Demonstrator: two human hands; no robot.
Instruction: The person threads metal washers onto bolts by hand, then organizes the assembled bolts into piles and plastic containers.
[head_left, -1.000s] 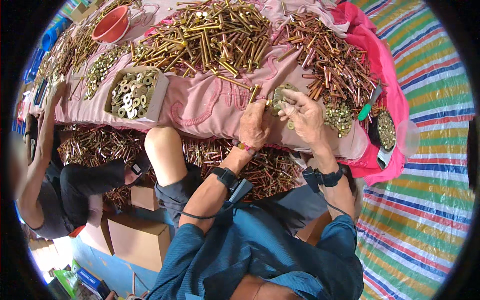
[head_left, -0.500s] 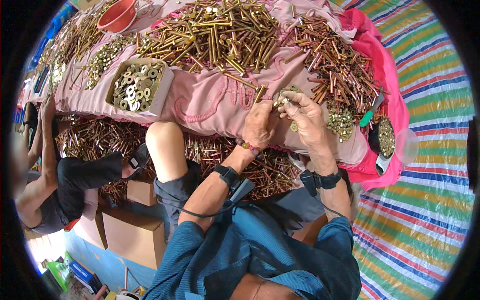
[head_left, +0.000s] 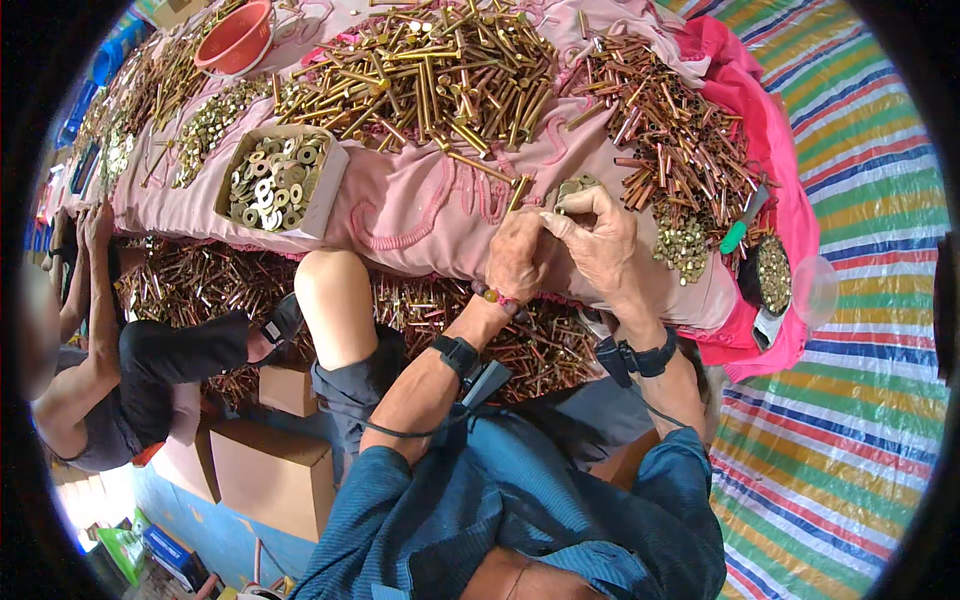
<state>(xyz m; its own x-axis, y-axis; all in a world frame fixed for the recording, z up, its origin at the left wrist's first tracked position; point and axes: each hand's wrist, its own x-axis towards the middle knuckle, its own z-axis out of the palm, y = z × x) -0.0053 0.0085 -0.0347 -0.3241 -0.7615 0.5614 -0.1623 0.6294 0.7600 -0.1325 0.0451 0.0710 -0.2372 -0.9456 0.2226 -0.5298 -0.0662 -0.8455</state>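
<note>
My left hand (head_left: 517, 258) is closed round a brass-coloured bolt (head_left: 519, 192), whose end sticks up past the fingers. Against it, my right hand (head_left: 600, 245) has thumb and forefinger pinched together at the left fingertips; whatever they hold is hidden. Just beyond my right fingers lies a small pile of flat washers (head_left: 575, 186) on the pink cloth (head_left: 400, 215). To the right sit a heap of small nuts (head_left: 682, 250) and a large heap of coppery metal sleeves (head_left: 670, 125). Long brass-coloured bolts (head_left: 430, 80) are piled ahead.
A cardboard box of washers (head_left: 330, 190) stands left of my hands, with a red basket (head_left: 232, 40) farther back. A green-handled tool (head_left: 735, 235) and a dark container of nuts (head_left: 772, 275) are at the right edge. Another person's arm (head_left: 95, 290) reaches in at left.
My right hand has shifted left and in, its fingertips now meeting the left hand's. The small nut-like piece seen between the fingers is now hidden. My left hand stays nearly in place.
</note>
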